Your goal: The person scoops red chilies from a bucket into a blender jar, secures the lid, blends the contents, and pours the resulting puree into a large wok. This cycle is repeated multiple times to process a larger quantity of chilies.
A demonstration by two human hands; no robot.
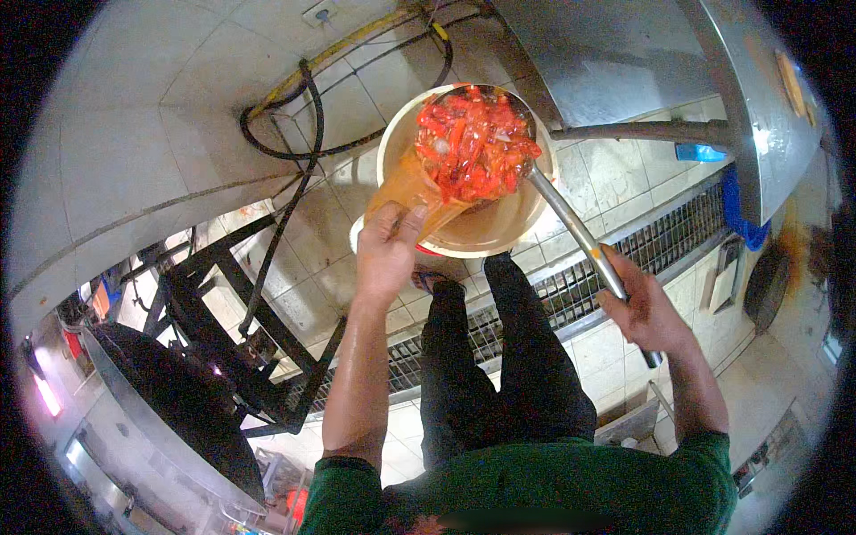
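A ladle heaped with chopped red peppers (473, 147) in oily liquid is over a round cream-coloured bucket (389, 143). My right hand (644, 308) is closed round the ladle's long metal handle (571, 218), which slants from the bowl down to the right. At the bucket's near left rim, my left hand (390, 245) pinches the edge of an orange-stained, see-through plastic bag (406, 192). That bag stretches from my fingers toward the peppers. The heap hides most of the ladle's bowl and part of the bucket's inside.
The bucket stands on a tiled floor beyond my feet. A metal drain grate (571, 299) crosses the floor. Black hose (312, 134) loops at the far left. A black metal stand (241, 312) is at left, a steel counter (615, 62) at far right.
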